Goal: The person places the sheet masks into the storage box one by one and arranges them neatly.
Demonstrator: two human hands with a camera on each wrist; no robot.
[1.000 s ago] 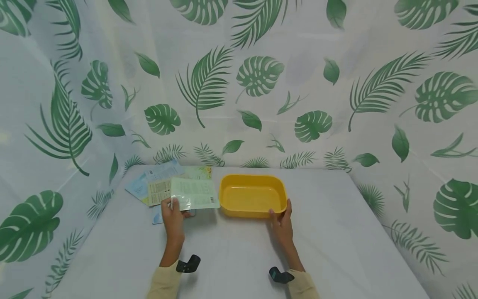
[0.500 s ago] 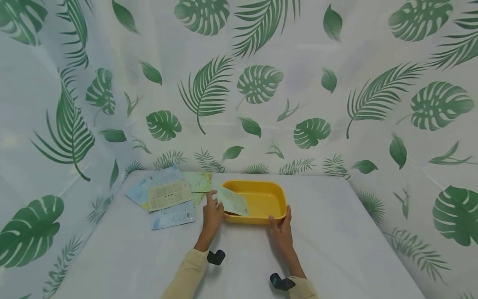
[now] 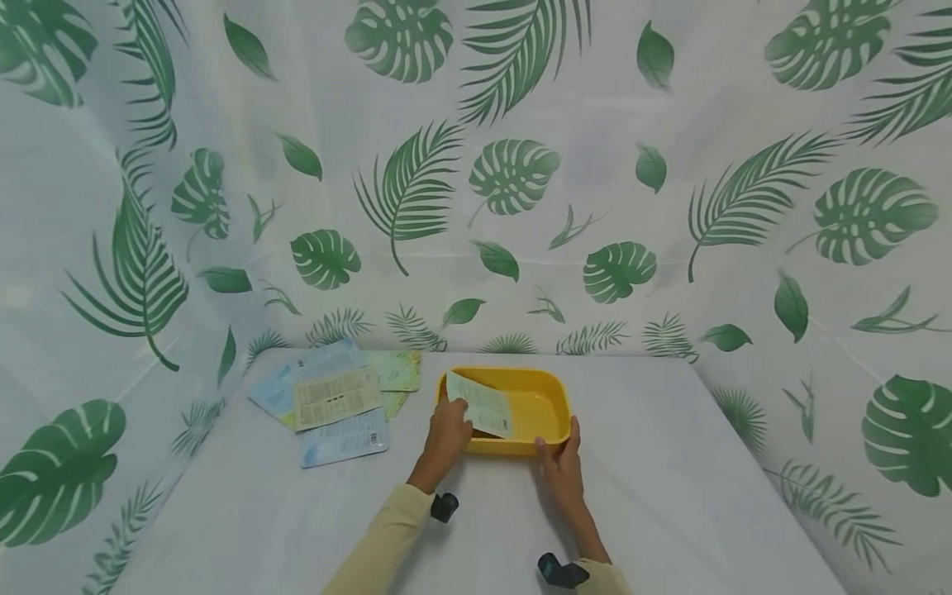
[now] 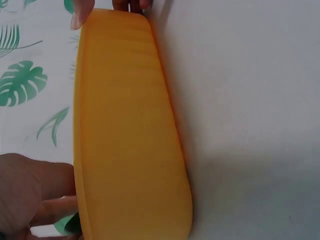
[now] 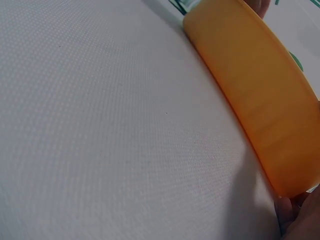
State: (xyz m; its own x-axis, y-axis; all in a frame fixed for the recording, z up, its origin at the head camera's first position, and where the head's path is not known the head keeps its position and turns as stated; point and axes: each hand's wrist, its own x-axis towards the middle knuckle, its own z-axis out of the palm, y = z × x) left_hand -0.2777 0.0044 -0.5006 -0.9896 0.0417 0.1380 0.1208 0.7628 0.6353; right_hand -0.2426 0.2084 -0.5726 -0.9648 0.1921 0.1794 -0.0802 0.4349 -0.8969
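Two gripping hands: left hand (image 3: 449, 430) with tilted packet (image 3: 482, 404), right hand (image 3: 561, 457) on tray (image 3: 554, 395).

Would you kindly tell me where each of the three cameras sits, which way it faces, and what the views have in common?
Head: worn on the head, looking forward and down at the table, leaf-print curtain, both forearms; left hand holds a packet over the yellow tray, right hand grips its near rim.
Left wrist: low beside the left hand, looking along the tray's outer wall; the other hand's fingertips show at the far end.
Right wrist: low at the table, facing along the tray; right fingers at the corner.
Shared: all three show the tray.
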